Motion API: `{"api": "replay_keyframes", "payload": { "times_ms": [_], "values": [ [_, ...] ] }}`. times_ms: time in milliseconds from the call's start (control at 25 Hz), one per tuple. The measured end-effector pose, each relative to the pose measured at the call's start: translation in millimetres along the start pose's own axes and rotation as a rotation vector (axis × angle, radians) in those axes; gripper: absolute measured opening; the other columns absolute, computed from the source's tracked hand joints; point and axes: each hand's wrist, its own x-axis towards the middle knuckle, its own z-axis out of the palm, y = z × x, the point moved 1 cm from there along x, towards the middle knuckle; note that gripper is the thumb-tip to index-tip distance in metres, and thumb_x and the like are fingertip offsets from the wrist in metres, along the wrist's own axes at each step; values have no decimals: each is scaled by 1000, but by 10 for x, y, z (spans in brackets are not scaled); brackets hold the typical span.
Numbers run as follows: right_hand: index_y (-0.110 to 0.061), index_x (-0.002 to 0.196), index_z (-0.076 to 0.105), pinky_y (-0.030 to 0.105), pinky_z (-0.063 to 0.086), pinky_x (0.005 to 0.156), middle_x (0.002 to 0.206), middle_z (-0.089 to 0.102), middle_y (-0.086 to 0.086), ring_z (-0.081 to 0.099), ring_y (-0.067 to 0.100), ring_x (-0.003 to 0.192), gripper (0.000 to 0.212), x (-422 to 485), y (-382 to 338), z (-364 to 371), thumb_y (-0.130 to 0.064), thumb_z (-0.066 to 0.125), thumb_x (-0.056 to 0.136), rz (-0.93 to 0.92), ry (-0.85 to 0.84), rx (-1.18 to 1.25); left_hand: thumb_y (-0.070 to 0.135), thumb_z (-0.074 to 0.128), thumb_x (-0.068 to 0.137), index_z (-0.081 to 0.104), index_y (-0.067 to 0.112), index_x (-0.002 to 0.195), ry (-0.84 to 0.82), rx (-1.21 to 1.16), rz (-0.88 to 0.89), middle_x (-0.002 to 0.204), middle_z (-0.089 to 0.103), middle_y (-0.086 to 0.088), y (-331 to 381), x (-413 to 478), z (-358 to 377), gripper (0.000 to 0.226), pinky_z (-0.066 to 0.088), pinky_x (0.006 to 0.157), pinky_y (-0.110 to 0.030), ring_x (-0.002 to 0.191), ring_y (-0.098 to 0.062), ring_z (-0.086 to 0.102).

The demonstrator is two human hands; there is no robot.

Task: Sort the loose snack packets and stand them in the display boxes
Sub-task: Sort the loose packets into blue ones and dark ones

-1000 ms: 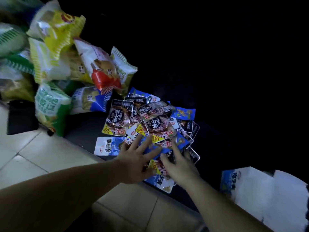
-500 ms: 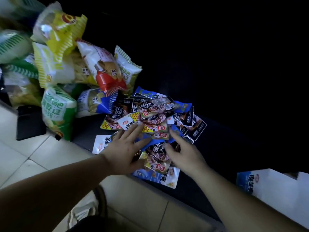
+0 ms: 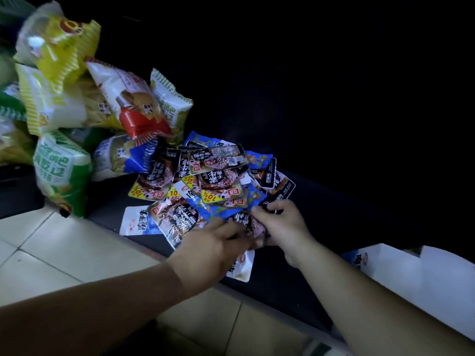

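At the pile's 5 o'clock edge, the right hand (image 3: pixel 285 227) pinches a dark packet (image 3: pixel 243 221), thumb and curled fingers closed on its far rim. The left hand (image 3: pixel 210 247), at 7 o'clock of that packet, reaches its fingers onto the near side. Blur and the back of the hand hide whether they grip or only press, so I cannot tell.

The pile (image 3: pixel 205 181) of small packets lies flat and overlapping on a dark shelf (image 3: pixel 282 278), mid-view. The white box (image 3: pixel 424 278) sits well apart at 4 o'clock of the pile, and its inside cannot be seen. Big bags (image 3: pixel 77 98) lean in a heap at 10 o'clock. A white packet (image 3: pixel 136 222) lies at the pile's 8 o'clock corner, near the shelf's front lip.

By the look of them, these packets are light, thin and floppy. Their glossy film should slide over its neighbours, so dragging one would likely shift others. The sealed rim is probably the stiffest part and the sound place to pinch. Squeezing the middle would bend the packet and might crush what is inside. Like ones squared by their edges into a stack should stand better than singles, which would probably slump. Sorting looks barely begun, with dark and blue kinds lying mixed.
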Motion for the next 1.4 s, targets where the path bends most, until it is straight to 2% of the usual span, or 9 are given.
{"api": "replay_keyframes", "payload": {
  "times_ms": [160, 280, 440, 520, 640, 840, 1000, 1160, 1400],
  "values": [
    [-23, 95, 49, 35, 53, 61, 90, 63, 7, 64, 24, 72, 30, -5, -41, -323, -2, 67, 85, -75, 228, -98, 43, 49, 104, 60, 32, 138, -35, -245, -26, 144, 56, 4, 272, 154, 60, 37, 59, 86, -38, 115, -23, 64],
    [-24, 101, 46, 33, 47, 53, 85, 62, 6, 59, 20, 63, 25, -40, 24, -660, -4, 59, 93, -189, 344, -298, 43, 52, 98, 50, 28, 145, -1, 65, -180, 154, 46, -6, -65, 366, 19, 50, 53, 96, -50, 129, -31, 54],
    [-30, 135, 49, 32, 52, 77, 129, 60, 6, 63, 26, 108, 44, 48, 139, -761, -21, 64, 94, -228, 351, -398, 49, 37, 103, 4, 28, 162, -329, 221, -525, 170, 7, -12, -623, 433, -4, 70, 17, 125, -51, 156, -34, 7],
    [-34, 144, 49, 37, 48, 99, 145, 53, 2, 50, 25, 132, 51, 85, 157, -639, -34, 63, 95, -285, 232, -515, 49, 38, 104, 15, 25, 162, -304, 207, -512, 168, 21, -9, -678, 380, 16, 66, 23, 124, -46, 155, -30, 20],
    [-49, 152, 35, 35, 52, 93, 152, 50, -5, 55, 24, 130, 63, 77, 295, -479, -54, 58, 93, -139, -8, -629, 36, 53, 100, 36, 23, 154, -256, 319, -394, 150, 53, -4, -594, 447, -45, 58, 39, 110, -41, 139, -27, 48],
    [-55, 156, 15, 41, 33, 119, 167, 23, -12, 28, 20, 152, 77, 61, 429, -638, -65, 54, 91, -99, -113, -686, 16, 56, 88, 64, 23, 125, -182, 331, -154, 112, 75, -1, -286, 575, -164, 38, 53, 85, -36, 101, -25, 72],
    [-50, 158, 16, 29, 40, 105, 162, 32, -16, 42, 16, 143, 72, -241, 448, -934, -45, 56, 98, -259, -44, -671, 23, 60, 89, 70, 23, 124, -39, 219, 60, 128, 71, -4, 165, 682, 60, 36, 61, 78, -44, 111, -27, 72],
    [-38, 161, 8, 39, 52, 95, 157, 43, -1, 56, 25, 126, 83, -378, 630, -1227, -24, 55, 95, -241, 49, -794, 18, 46, 100, 43, 42, 146, -373, 188, -12, 153, 48, 4, 569, 760, 439, 52, 51, 69, -34, 105, -30, 70],
    [-31, 160, 23, 36, 40, 111, 164, 31, -5, 35, 20, 147, 64, -228, 517, -1118, -36, 50, 102, -324, -1, -827, 26, 43, 100, 34, 45, 153, -461, -122, -45, 165, 27, 12, 619, 545, 605, 57, 52, 102, -38, 141, -21, 46]
  ]
}}
